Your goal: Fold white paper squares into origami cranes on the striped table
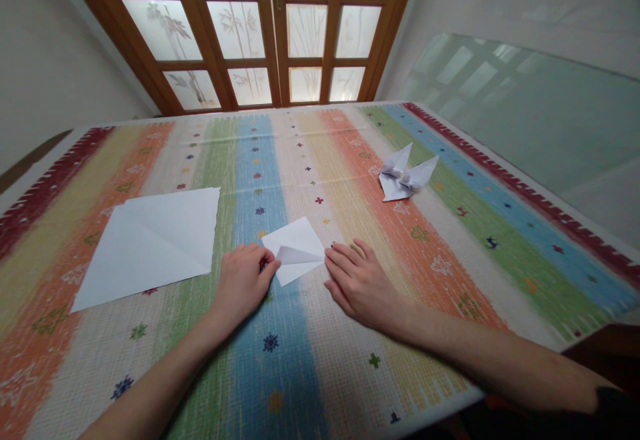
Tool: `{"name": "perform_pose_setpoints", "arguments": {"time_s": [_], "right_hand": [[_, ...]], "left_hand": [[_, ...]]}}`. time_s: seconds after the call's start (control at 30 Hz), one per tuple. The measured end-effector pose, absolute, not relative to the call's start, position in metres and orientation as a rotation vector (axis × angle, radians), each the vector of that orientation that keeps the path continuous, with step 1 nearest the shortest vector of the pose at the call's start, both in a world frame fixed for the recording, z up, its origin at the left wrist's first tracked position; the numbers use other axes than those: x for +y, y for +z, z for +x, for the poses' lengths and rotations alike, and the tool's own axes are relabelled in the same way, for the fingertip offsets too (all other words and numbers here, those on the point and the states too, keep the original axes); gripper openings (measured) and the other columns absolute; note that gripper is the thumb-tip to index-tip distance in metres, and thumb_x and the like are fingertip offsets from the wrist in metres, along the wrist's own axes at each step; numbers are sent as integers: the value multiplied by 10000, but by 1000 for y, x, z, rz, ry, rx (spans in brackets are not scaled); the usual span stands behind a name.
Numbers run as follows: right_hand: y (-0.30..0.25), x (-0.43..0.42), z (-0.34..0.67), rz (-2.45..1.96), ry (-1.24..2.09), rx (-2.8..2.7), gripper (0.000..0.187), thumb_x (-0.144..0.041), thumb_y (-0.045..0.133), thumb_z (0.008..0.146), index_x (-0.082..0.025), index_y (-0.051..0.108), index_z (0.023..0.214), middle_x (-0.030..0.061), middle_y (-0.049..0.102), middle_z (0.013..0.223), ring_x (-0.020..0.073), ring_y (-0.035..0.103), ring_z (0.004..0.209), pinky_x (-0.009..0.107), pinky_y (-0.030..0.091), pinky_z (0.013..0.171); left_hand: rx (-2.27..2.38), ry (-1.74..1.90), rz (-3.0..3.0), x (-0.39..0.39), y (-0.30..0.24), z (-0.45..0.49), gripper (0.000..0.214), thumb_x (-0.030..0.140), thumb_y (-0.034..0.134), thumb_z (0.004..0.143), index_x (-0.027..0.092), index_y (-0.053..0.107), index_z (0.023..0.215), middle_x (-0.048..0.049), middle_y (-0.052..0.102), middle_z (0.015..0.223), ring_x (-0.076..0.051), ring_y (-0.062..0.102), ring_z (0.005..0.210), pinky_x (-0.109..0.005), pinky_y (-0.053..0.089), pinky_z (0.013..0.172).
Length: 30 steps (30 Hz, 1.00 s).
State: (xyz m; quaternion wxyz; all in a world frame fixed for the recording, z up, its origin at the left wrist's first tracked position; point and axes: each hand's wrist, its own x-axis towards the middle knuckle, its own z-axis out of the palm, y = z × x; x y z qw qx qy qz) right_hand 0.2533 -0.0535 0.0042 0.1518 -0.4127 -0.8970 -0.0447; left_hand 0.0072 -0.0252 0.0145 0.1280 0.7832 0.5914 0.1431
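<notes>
Forearms enter from the near edge and converge on one item; I log both hands as bare.

1. Left hand point(243, 280): narrow, fingers curled under, thumb tip against the near-left edge of the folded paper point(297, 250). I cannot tell whether it pinches that edge or only pins it. Either contact would keep the piece from sliding on the cloth.

2. Right hand point(357, 283): wide and flat, palm down, fingers extended, holding nothing. Its fingertips point(336, 253) meet the paper's right corner. I judge this flat posture to be a pressing one, bearing down on a crease or corner, not a lifting one.

3. Folded paper: lies on the table directly between the two hands, touching both. It is a small white diamond with one flap raised along the near side (the flap casts a grey shadow), which suggests a fold only partly flattened.

4. Outward from the left hand: a larger white sheet point(150, 247) lies flat, bearing one diagonal crease, near but not touching the hand.

5. Outward and beyond the right hand: a finished paper crane point(406, 177) stands well apart, wings raised. I judge it set clear of the working area.

6. Support: a striped tablecloth point(280, 373) covers the table. Beyond its far edge stands a wood-framed door point(270, 27) with frosted panes.
</notes>
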Motion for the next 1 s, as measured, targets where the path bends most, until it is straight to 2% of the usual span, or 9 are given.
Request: {"name": "perform_pose_setpoints", "arguments": {"time_s": [0.17, 0.3, 0.4, 0.5, 0.57, 0.63, 0.7, 0.83, 1.0], "right_hand": [[5, -54, 253, -1190, -131, -2583, 319, -296, 497, 952, -110, 632, 1172, 149, 654, 1235, 298, 533, 1198, 520, 305, 1043], [5, -54, 253, -1188, -149, -2591, 316, -298, 483, 957, -109, 635, 1161, 149, 657, 1232, 298, 533, 1193, 515, 304, 1043], [5, -54, 252, -1185, -166, -2589, 314, -296, 483, 956, -105, 637, 1151, 150, 658, 1227, 300, 534, 1190, 518, 300, 1044], [5, -54, 252, -1180, -187, -2583, 320, -290, 473, 958, -93, 636, 1149, 150, 662, 1221, 298, 536, 1186, 517, 293, 1053], [5, -54, 251, -1179, -196, -2577, 312, -279, 470, 956, -96, 641, 1143, 144, 666, 1215, 297, 534, 1187, 516, 291, 1057], [5, -54, 251, -1180, -197, -2576, 303, -273, 473, 953, -107, 646, 1138, 141, 668, 1213, 297, 531, 1193, 515, 292, 1057], [5, -55, 251, -1181, -192, -2577, 301, -274, 479, 951, -113, 645, 1143, 143, 668, 1214, 298, 530, 1197, 516, 291, 1058], [8, -55, 253, -1175, -138, -2584, 317, -289, 501, 943, -106, 634, 1165, 156, 662, 1214, 305, 523, 1214, 529, 275, 1069], [22, -27, 262, -1148, 233, -2526, 261, -344, 557, 922, -183, 649, 1106, 101, 684, 1163, 266, 563, 1172, 509, 330, 1056]], "left_hand": [[1816, 345, 2392, -25, 16, 12, 323, 360, 466, 930, 202, 602, 684, -48, 654, 726, -240, 578, 738, -373, 401, 669], [1906, 238, 2562, -29, 19, 13, 364, 361, 424, 955, 183, 630, 714, -110, 660, 793, -310, 582, 834, -458, 422, 727], [1842, 245, 2716, -35, 20, 18, 326, 254, 385, 973, 147, 673, 862, -156, 673, 939, -335, 591, 956, -508, 411, 839], [1437, 272, 2925, -43, 14, 30, 349, 165, 335, 982, 140, 627, 1171, -159, 615, 1277, -302, 514, 1235, -473, 349, 1024], [1130, 193, 2979, -48, 8, 38, 455, 371, 374, 1000, 121, 499, 1360, -157, 472, 1468, -308, 362, 1396, -472, 251, 1131], [1057, 96, 2909, -52, 3, 44, 760, 641, 367, 934, 90, 369, 1458, -187, 362, 1538, -327, 277, 1446, -488, 206, 1160], [1076, 18, 2829, -53, -1, 45, 927, 760, 327, 870, 85, 281, 1503, -211, 260, 1575, -336, 205, 1473, -498, 188, 1170], [1123, -9, 2754, -53, -3, 38, 1002, 798, 351, 831, 88, 224, 1527, -228, 166, 1592, -344, 147, 1486, -496, 191, 1175], [1132, 35, 2738, -51, -2, 34, 1016, 815, 381, 805, 134, 207, 1538, -196, 164, 1602, -338, 132, 1490, -497, 201, 1174]]}}
